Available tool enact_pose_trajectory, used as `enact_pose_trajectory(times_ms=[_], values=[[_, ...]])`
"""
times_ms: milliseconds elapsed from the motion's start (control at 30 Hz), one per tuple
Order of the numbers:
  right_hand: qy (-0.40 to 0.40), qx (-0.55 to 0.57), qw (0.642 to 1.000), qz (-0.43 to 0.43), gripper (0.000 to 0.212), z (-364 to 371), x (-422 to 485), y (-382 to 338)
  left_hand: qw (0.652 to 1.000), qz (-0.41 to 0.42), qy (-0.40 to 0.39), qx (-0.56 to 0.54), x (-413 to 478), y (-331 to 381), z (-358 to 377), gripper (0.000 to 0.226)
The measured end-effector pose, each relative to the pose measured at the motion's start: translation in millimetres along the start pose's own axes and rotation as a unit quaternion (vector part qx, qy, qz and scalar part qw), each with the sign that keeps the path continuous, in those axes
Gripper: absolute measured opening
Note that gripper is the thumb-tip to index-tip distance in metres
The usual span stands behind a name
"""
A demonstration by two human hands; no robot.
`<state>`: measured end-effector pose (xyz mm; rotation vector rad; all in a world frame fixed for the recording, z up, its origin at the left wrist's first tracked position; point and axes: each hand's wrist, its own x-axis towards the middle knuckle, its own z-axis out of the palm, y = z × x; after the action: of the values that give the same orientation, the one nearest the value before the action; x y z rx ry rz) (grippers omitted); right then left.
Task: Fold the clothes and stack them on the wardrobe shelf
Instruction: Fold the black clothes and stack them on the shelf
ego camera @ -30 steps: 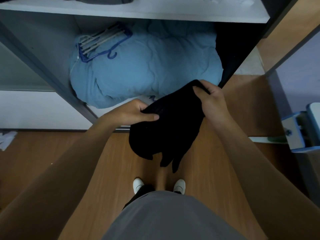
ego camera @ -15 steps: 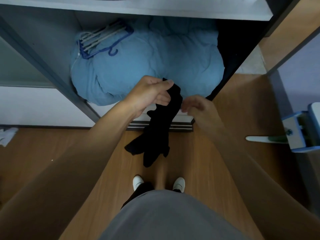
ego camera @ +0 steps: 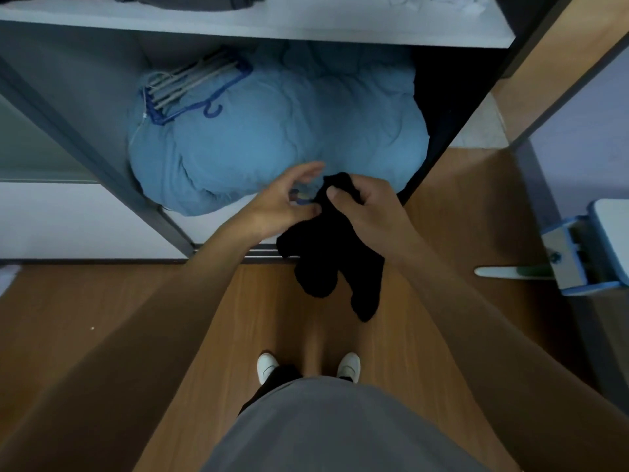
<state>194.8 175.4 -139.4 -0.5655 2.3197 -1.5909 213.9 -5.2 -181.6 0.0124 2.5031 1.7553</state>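
Note:
A small black garment (ego camera: 335,257) hangs bunched in front of the wardrobe's lower compartment. My right hand (ego camera: 369,212) grips its top, thumb and fingers curled round the cloth. Just left of it, my left hand (ego camera: 282,202) pinches the garment's edge with thumb and a finger while its other fingers are spread upward. The white wardrobe shelf (ego camera: 258,28) runs across the top of the view, with grey clothes (ego camera: 190,1) lying on it.
A bulky blue duvet (ego camera: 272,137) fills the lower compartment, with blue and grey hangers (ego camera: 190,86) on top. The wooden floor (ego camera: 102,318) and my white shoes (ego camera: 349,366) lie below. A blue and white object (ego camera: 585,253) stands at the right.
The garment passed from my left hand's grip to my right hand, which moved up and closed round its top. My left hand dropped lower and opened most of its fingers.

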Motion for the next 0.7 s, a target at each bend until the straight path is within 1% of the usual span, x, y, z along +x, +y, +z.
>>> enact_pose_trajectory(times_ms=[33, 100, 167, 233, 267, 333, 367, 433, 500, 567, 633, 700], values=[[-0.022, -0.02, 1.0, -0.009, 0.026, -2, 0, -1, 1.0, 0.014, -0.025, 0.006, 0, -4, 3, 0.059], [-0.044, -0.043, 0.998, -0.021, 0.025, -6, -1, -3, 0.998, 0.032, -0.05, 0.007, 3, -11, 7, 0.044], [-0.038, -0.029, 0.998, -0.03, 0.029, -13, -3, -4, 0.997, 0.044, -0.047, 0.036, 7, -18, 9, 0.037], [-0.031, -0.007, 0.999, -0.041, 0.034, -19, -4, -3, 0.997, 0.031, -0.027, 0.06, 8, -29, 12, 0.024], [-0.026, 0.0, 0.999, -0.044, 0.033, -21, -5, -2, 0.997, 0.019, -0.016, 0.071, 7, -36, 13, 0.024], [-0.011, 0.006, 0.999, -0.048, 0.032, -25, -5, 3, 0.997, -0.017, -0.007, 0.074, 2, -52, 17, 0.036], [-0.004, 0.007, 0.999, -0.048, 0.034, -27, -5, 6, 0.997, -0.037, -0.002, 0.072, 0, -59, 18, 0.036], [0.007, -0.009, 0.999, -0.049, 0.035, -32, -3, 17, 0.995, -0.07, 0.025, 0.071, -5, -75, 18, 0.029], [-0.007, -0.055, 0.998, -0.041, 0.036, -41, -1, 31, 0.991, -0.098, 0.062, 0.061, -8, -89, 12, 0.026], [-0.058, -0.134, 0.989, -0.01, 0.034, -51, 0, 48, 0.985, -0.122, 0.099, 0.068, -13, -102, 1, 0.032], [-0.099, -0.199, 0.975, 0.03, 0.036, -58, -2, 67, 0.977, -0.143, 0.12, 0.102, -20, -112, -10, 0.037], [-0.079, -0.208, 0.973, 0.062, 0.04, -60, -6, 83, 0.973, -0.167, 0.105, 0.122, -30, -117, -16, 0.04]])
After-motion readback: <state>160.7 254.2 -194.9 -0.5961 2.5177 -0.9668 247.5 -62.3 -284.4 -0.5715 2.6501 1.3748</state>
